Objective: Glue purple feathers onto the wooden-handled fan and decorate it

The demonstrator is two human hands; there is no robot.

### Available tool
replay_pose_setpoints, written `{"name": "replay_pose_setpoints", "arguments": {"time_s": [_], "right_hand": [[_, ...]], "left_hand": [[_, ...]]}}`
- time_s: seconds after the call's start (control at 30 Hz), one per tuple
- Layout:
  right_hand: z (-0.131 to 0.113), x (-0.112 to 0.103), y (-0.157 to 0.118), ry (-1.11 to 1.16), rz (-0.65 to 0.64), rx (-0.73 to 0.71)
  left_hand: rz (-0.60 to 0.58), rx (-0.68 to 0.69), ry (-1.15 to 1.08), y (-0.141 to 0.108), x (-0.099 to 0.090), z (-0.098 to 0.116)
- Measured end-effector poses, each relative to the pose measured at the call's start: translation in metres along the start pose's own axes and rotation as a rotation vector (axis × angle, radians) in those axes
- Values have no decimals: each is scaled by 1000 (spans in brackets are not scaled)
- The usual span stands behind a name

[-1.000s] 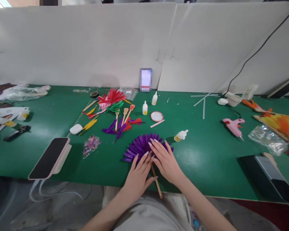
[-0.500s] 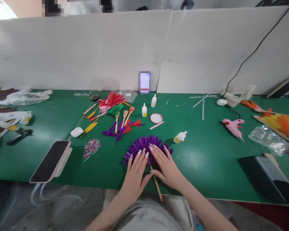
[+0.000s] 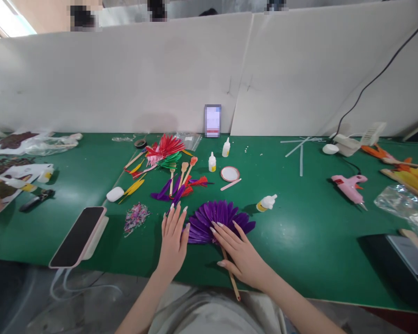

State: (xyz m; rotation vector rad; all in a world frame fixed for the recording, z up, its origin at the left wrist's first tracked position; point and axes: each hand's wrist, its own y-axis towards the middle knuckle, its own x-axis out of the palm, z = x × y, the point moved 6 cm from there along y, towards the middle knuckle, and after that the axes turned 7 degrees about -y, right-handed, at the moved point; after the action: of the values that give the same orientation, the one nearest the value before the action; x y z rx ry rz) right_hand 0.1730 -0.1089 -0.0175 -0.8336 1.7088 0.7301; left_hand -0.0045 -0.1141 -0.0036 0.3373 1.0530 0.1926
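Since the earlier frame, my left hand has shifted left off the purple feather fan, while my right hand has stayed over it. Left of that fan I see a pile of multicoloured bits. Next comes my left hand, palm down, fingers spread and holding nothing; I can't tell whether it touches the fan's left edge. The fan lies flat, and I judge it very light, with soft vanes that would crease or splay if pressed hard. From its base, the wooden handle slants toward me; that looks stiff, and I'd pinch it there. My right hand lies open over the fan's lower right, closed on nothing. Beyond the fan's right side rests a glue bottle.
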Motion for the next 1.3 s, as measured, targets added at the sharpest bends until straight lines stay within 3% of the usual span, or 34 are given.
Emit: {"name": "replay_pose_setpoints", "arguments": {"time_s": [0.37, 0.57, 0.8, 1.03, 1.17, 1.3], "right_hand": [[1, 5, -1, 13, -3, 30], [1, 8, -2, 0, 30, 13], [1, 12, -4, -53, 54, 0], [-1, 9, -2, -71, 75, 16], [-3, 7, -2, -86, 64, 23], [-4, 7, -3, -101, 62, 26]], "left_hand": [[88, -132, 22, 6, -11, -47], [157, -144, 75, 21, -18, -66], [32, -215, 76, 49, -10, -71], [-97, -360, -12, 56, 7, -85], [-72, -384, -139, 57, 9, -91], [8, -385, -178, 57, -6, -87]]}}
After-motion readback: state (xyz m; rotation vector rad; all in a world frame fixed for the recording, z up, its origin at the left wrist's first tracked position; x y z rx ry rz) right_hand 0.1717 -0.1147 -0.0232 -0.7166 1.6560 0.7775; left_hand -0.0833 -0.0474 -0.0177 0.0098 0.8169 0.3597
